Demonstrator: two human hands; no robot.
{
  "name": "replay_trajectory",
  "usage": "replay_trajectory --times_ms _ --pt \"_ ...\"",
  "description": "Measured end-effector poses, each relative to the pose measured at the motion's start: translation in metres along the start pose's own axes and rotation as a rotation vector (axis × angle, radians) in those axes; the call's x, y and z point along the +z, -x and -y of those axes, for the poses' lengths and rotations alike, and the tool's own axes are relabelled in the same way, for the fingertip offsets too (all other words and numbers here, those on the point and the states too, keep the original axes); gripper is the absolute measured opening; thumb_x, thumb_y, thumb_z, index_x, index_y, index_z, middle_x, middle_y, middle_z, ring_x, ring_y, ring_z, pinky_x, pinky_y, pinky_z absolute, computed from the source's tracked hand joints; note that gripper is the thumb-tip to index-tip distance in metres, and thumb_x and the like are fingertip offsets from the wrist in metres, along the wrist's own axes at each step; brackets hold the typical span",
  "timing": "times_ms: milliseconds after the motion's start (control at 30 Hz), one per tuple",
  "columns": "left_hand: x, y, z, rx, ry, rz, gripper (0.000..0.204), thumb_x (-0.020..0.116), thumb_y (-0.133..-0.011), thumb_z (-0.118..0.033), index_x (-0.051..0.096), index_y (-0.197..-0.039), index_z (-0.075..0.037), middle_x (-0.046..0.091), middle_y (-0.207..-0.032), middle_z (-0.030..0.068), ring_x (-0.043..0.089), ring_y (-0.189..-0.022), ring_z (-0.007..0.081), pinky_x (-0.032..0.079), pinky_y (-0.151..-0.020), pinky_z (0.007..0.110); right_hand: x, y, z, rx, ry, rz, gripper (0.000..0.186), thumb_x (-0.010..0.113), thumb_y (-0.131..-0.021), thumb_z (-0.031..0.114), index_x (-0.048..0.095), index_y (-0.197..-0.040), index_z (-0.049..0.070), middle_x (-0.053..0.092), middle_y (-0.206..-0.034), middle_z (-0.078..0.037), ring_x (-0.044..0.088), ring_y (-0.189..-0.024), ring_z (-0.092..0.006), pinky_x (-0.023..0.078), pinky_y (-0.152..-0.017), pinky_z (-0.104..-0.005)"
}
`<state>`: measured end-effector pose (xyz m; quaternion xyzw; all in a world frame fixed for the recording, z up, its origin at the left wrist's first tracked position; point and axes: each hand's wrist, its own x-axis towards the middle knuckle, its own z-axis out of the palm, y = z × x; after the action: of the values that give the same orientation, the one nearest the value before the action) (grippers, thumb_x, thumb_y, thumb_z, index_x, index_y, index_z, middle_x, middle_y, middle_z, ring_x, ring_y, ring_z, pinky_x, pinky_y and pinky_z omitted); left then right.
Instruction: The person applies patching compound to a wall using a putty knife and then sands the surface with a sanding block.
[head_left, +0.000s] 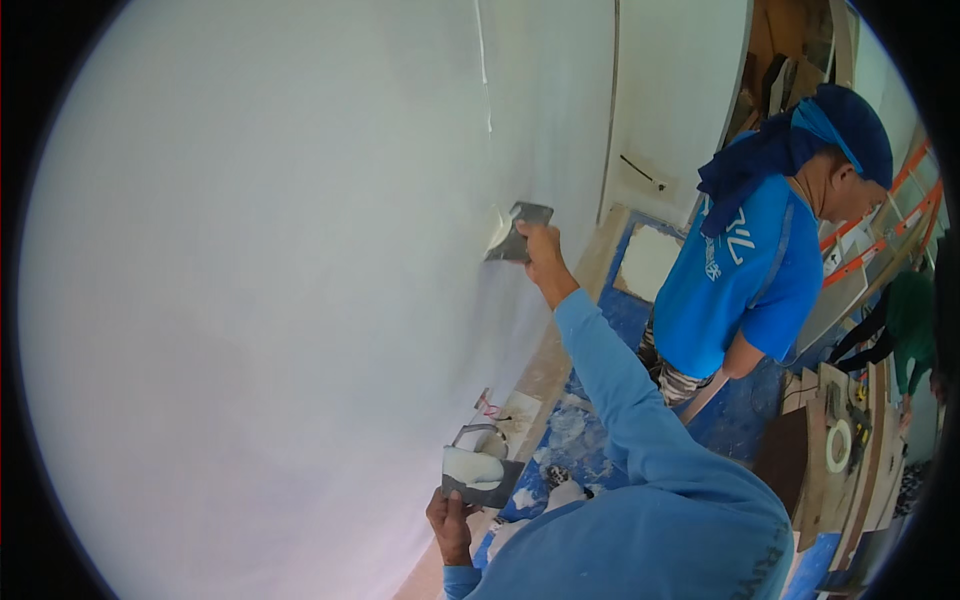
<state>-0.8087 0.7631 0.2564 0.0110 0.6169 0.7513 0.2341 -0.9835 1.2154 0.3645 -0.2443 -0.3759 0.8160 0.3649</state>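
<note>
My right hand [543,255] grips a dark flat putty blade [526,222] with white compound on it, held at the white wall [250,250]. Above it a narrow vertical white streak [484,70] runs down the wall. Low in view, my left hand [450,515] holds a second dark flat blade [500,490] bearing a thick blob of white compound [470,465]. Just behind that blade are a metal handle or bucket rim [485,435] and red wires [488,408] near the wall's base.
A co-worker [760,270] in blue stands at my right; another person [908,320] in green bends farther back. Stacked boards [815,460] with a tape roll [838,445], an orange ladder [850,260] and blue floor sheeting [630,300] with white splatters lie along the right.
</note>
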Motion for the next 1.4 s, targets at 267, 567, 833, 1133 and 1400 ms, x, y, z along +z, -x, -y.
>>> replay_trajectory --times_ms 267,567,833,1133,1400 --pt "0.010 -0.018 -0.023 -0.047 0.005 0.028 0.028 0.058 -0.094 -0.024 0.059 -0.103 0.004 0.066 -0.090 0.0119 0.067 -0.075 0.0182 0.060 -0.064 0.031 0.075 -0.034 0.103 -0.092 0.087 0.064 0.037 0.058 -0.086 0.005 0.050 -0.117 -0.014 0.059 -0.111 -0.025 0.065 -0.094 -0.0385 0.058 -0.076 -0.0563" --pt "0.000 -0.006 -0.014 -0.023 0.069 0.044 0.027 0.059 -0.094 -0.023 0.061 -0.104 0.001 0.068 -0.088 0.0084 0.066 -0.072 0.0152 0.057 -0.060 0.028 0.165 0.007 0.203 -0.230 0.180 0.131 0.043 0.050 -0.087 0.009 0.043 -0.122 -0.015 0.053 -0.116 -0.029 0.061 -0.099 -0.0457 0.057 -0.078 -0.0601" --pt "-0.001 -0.002 -0.025 0.005 0.132 0.038 0.029 0.061 -0.093 -0.025 0.062 -0.102 0.002 0.067 -0.085 0.0081 0.063 -0.069 0.0136 0.055 -0.058 0.027 0.217 0.009 0.284 -0.308 0.171 0.167 0.043 0.047 -0.089 0.012 0.040 -0.122 -0.015 0.049 -0.115 -0.033 0.062 -0.090 -0.0476 0.060 -0.072 -0.0577" --pt "-0.009 -0.026 -0.013 -0.013 0.122 0.056 0.024 0.061 -0.095 -0.027 0.062 -0.084 -0.006 0.055 -0.066 0.0000 0.052 -0.058 0.0106 0.046 -0.053 0.027 0.271 -0.001 0.335 -0.402 0.273 0.232 0.040 0.051 -0.089 0.017 0.041 -0.115 -0.011 0.051 -0.099 -0.026 0.057 -0.075 -0.0327 0.057 -0.081 -0.0595" --pt "-0.018 -0.057 -0.037 -0.025 -0.037 0.140 0.028 0.061 -0.096 -0.030 0.063 -0.092 -0.002 0.057 -0.070 0.0017 0.052 -0.063 0.0111 0.045 -0.057 0.029 0.327 -0.029 0.380 -0.439 0.272 0.227 0.049 0.055 -0.089 0.026 0.042 -0.124 -0.006 0.055 -0.111 -0.032 0.064 -0.082 -0.0442 0.058 -0.069 -0.0588"
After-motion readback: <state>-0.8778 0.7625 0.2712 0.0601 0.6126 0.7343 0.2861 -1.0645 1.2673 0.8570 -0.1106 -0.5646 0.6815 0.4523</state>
